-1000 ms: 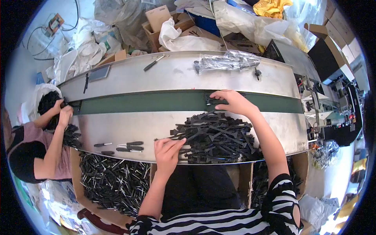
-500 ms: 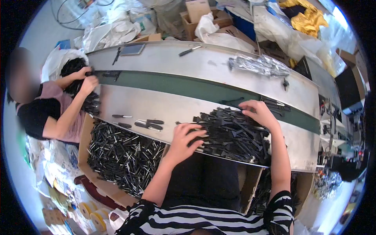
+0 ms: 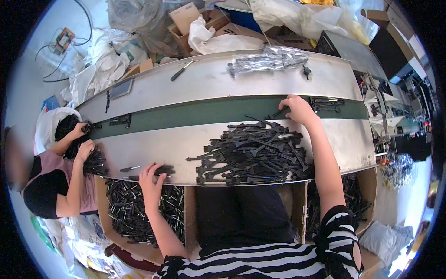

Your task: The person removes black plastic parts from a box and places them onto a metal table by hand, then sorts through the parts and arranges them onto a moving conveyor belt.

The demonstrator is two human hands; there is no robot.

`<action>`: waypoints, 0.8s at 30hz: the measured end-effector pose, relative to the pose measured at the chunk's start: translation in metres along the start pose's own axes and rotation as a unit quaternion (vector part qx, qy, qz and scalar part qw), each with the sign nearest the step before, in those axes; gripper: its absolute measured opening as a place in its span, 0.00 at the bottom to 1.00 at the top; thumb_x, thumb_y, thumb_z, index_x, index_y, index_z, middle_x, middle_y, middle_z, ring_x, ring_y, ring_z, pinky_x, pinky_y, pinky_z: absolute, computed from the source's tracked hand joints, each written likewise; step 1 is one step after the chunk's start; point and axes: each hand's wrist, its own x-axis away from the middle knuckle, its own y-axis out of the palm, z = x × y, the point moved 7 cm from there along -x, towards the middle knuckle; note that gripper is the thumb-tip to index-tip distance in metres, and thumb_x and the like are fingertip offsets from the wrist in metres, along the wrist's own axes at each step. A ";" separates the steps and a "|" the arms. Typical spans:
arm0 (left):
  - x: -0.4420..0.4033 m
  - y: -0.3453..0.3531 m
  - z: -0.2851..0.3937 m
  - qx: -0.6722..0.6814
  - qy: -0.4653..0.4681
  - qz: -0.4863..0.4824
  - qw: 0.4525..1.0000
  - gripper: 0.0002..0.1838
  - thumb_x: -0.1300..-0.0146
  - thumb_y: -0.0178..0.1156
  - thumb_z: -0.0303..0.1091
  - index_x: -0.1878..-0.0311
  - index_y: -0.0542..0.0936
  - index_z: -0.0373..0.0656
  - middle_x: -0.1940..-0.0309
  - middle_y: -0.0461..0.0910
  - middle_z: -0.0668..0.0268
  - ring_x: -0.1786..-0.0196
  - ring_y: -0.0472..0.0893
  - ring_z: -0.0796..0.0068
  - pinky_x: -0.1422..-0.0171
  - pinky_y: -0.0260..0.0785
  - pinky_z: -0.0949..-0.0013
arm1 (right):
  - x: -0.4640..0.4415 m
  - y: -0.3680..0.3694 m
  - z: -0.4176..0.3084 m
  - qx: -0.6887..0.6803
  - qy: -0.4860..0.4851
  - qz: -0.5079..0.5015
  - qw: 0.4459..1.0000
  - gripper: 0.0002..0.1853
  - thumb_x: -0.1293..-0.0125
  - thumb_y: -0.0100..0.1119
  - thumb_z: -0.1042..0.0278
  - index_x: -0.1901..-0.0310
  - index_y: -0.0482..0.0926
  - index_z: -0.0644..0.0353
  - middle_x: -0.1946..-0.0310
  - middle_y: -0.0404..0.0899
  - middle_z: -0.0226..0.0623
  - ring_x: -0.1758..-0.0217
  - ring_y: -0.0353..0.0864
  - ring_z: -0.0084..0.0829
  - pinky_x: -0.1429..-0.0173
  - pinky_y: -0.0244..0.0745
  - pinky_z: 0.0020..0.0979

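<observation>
My left hand (image 3: pixel 151 180) is at the table's near edge, fingers curled down over black-handled tools (image 3: pixel 165 170) that look like screwdrivers and are blurred. Another such tool (image 3: pixel 130 169) with a metal shaft lies just left of it. My right hand (image 3: pixel 296 109) reaches over the green belt (image 3: pixel 200 111), its fingertips closed on a slim black plastic piece (image 3: pixel 278 114), partly hidden. Between my hands, a heap of flat black plastic pieces (image 3: pixel 253 151) with flared ends covers the near metal surface.
Below the edge are cardboard boxes (image 3: pixel 186 218) of black parts. More black pieces (image 3: pixel 327 103) lie on the belt. Beyond it are a plastic-wrapped bundle (image 3: pixel 269 60), a screwdriver (image 3: pixel 182 70) and a phone-like slab (image 3: pixel 121 88). A co-worker (image 3: pixel 51 181) handles black pieces at left.
My left hand has moved left from the heap to the black-handled tools. My right hand has gone from the heap's far edge onto the belt. The camera view has turned.
</observation>
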 end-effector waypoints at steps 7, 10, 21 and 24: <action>-0.013 -0.001 0.009 -0.011 0.060 -0.053 0.997 0.24 0.66 0.72 0.33 0.58 0.81 0.51 0.48 0.73 0.64 0.43 0.68 0.59 0.38 0.59 0.56 | 0.002 0.003 0.054 -0.053 0.110 -0.040 0.992 0.09 0.61 0.69 0.77 0.75 0.80 0.59 0.72 0.81 0.40 0.65 0.81 0.41 0.60 0.75 0.37; -0.020 -0.001 0.015 0.001 0.086 -0.097 0.992 0.23 0.68 0.72 0.32 0.61 0.81 0.49 0.52 0.74 0.64 0.45 0.69 0.59 0.40 0.60 0.56 | 0.003 0.005 0.067 -0.061 0.131 -0.031 0.989 0.08 0.55 0.66 0.76 0.71 0.79 0.62 0.71 0.81 0.42 0.64 0.81 0.42 0.59 0.74 0.38; -0.040 -0.037 -0.076 -0.025 0.029 -0.078 0.996 0.22 0.67 0.70 0.25 0.61 0.80 0.43 0.60 0.76 0.61 0.53 0.74 0.57 0.47 0.66 0.60 | -0.008 0.012 -0.029 -0.238 -0.018 -0.022 0.971 0.13 0.45 0.61 0.75 0.56 0.78 0.66 0.74 0.79 0.41 0.70 0.79 0.34 0.62 0.72 0.32; -0.048 -0.049 -0.115 -0.032 0.029 -0.061 0.997 0.23 0.66 0.69 0.23 0.59 0.79 0.43 0.61 0.77 0.60 0.53 0.75 0.56 0.47 0.66 0.60 | -0.006 0.019 -0.044 -0.248 -0.040 -0.028 0.967 0.11 0.45 0.62 0.75 0.60 0.81 0.65 0.72 0.81 0.43 0.69 0.80 0.36 0.60 0.74 0.32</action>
